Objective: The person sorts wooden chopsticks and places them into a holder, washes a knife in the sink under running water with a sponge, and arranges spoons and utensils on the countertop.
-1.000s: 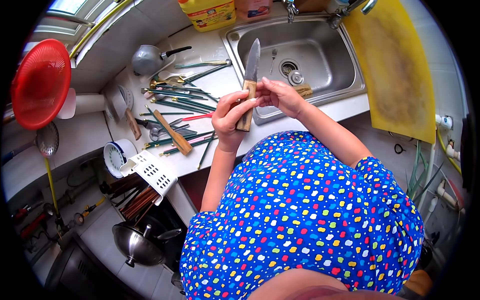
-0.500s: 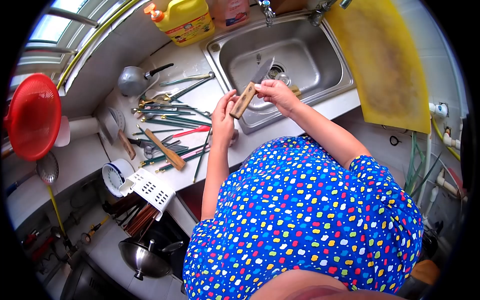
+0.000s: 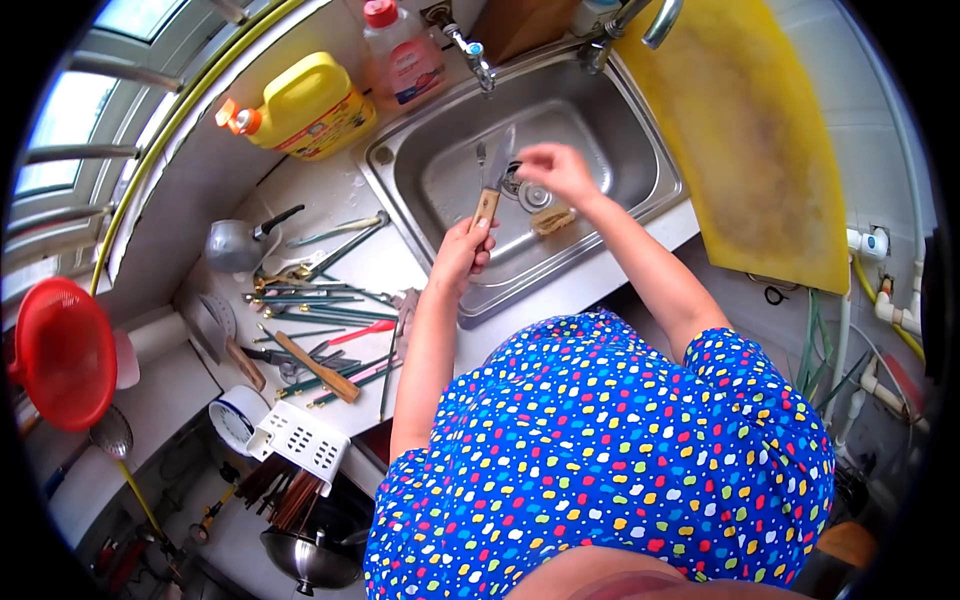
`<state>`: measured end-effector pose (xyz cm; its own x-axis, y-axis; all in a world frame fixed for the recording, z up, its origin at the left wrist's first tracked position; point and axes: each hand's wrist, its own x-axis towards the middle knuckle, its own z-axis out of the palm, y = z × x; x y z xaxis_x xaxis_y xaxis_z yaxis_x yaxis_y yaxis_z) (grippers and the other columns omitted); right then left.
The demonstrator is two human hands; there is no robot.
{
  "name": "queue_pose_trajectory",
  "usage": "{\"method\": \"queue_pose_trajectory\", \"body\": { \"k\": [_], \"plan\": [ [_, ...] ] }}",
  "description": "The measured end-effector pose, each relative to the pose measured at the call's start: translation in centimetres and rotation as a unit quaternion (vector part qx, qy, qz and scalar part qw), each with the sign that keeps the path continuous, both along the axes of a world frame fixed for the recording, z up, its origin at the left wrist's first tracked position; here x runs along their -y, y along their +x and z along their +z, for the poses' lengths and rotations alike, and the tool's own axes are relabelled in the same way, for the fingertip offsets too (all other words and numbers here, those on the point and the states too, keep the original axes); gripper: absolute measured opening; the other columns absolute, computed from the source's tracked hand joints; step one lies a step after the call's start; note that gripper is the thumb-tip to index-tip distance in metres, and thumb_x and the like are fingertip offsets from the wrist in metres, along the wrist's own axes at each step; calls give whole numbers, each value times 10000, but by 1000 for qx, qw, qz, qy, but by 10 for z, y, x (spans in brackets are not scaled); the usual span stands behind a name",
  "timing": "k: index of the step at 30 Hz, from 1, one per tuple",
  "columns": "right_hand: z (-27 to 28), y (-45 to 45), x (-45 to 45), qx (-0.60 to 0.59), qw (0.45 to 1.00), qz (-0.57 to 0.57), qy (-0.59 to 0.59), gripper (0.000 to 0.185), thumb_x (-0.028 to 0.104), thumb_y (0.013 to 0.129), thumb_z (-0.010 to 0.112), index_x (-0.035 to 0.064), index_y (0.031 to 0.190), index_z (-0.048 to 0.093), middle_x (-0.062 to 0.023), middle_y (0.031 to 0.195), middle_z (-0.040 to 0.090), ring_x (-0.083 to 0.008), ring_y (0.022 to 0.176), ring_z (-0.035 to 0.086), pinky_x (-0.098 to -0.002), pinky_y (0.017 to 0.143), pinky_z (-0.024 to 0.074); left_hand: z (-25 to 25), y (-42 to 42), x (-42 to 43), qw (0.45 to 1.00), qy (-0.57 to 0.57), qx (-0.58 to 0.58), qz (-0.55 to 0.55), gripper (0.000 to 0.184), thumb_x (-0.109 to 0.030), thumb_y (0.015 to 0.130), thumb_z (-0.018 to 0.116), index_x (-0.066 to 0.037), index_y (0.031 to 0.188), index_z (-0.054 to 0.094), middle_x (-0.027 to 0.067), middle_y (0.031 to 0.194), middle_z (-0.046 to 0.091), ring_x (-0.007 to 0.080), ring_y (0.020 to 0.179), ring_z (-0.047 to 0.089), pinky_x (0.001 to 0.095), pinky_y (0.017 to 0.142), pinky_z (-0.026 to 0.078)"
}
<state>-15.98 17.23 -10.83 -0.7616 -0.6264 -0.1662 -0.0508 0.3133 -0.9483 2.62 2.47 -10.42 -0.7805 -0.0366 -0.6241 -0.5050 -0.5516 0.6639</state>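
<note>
My left hand [image 3: 463, 252] is wrapped round the wooden handle of a knife [image 3: 486, 206], whose blade points up over the steel sink [image 3: 420, 155]. Just right of the blade, my right hand [image 3: 560, 172] is raised with its fingers bent and close together; whether it holds something small is unclear. Below it in the sink lie a brown scrubbing piece [image 3: 552, 220] and a round metal strainer [image 3: 533, 197]. A fork [image 3: 481, 160] rests on the sink floor, left of the blade.
Chopsticks, spoons and a wooden tool [image 3: 315, 367] lie on the counter at left, beside a cleaver [image 3: 210, 325] and small pot [image 3: 233, 245]. A yellow jug [image 3: 315, 110] stands behind. A yellow board [image 3: 740, 130] leans at right.
The knife has passed from my right fingers into my left hand's grip and now points up over the sink. My right hand has come off the knife. The view has shifted.
</note>
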Motion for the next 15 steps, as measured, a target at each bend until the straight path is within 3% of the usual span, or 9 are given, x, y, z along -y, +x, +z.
{"method": "queue_pose_trajectory", "body": {
  "k": [1,2,4,6,11,15],
  "plan": [
    [6,-18,-4,-190,977,-87,-33,264,115,765,736,36,1011,680,-61,890,655,-145,747,633,-283,720,530,-4,-5,-5,999,-38,32,-11,285,-349,991,451,-91,1031,567,-59,664,466,21,462,344,214,402,263],
    [14,-38,-10,-279,947,-150,-49,339,79,744,711,60,1077,655,-79,962,630,-175,775,631,-292,715,531,-8,-8,-6,999,-35,31,-15,285,-349,991,451,-91,1031,567,-59,664,466,21,462,344,214,402,263],
    [27,-77,-18,-369,909,-195,-13,568,72,735,700,72,1272,512,-106,1122,552,-223,974,577,-336,843,498,-15,-14,-9,995,27,92,-32,375,-408,1010,370,-95,1098,558,-67,659,463,19,466,337,197,410,241],
    [27,-110,-12,-482,854,-196,-27,669,163,753,706,22,1345,428,-150,1219,517,-305,1117,525,-381,972,429,-20,-20,-15,994,42,92,-49,408,-429,1018,311,-116,1106,557,-64,649,466,21,460,336,196,415,244],
    [26,-116,-2,-446,889,-103,1,556,135,765,615,80,1306,499,-139,1269,533,-298,1157,530,-361,984,434,-27,-43,-26,991,35,126,-6,332,-382,1023,333,-150,1108,555,-46,667,499,36,487,384,200,432,285],
    [27,-85,-6,-469,882,-56,5,472,56,760,563,84,1232,563,-113,1260,556,-301,1168,527,-372,988,435,-36,-57,-28,989,46,142,26,289,-363,1016,370,-153,1089,555,-29,687,528,56,509,418,215,446,315]
  ]
}}
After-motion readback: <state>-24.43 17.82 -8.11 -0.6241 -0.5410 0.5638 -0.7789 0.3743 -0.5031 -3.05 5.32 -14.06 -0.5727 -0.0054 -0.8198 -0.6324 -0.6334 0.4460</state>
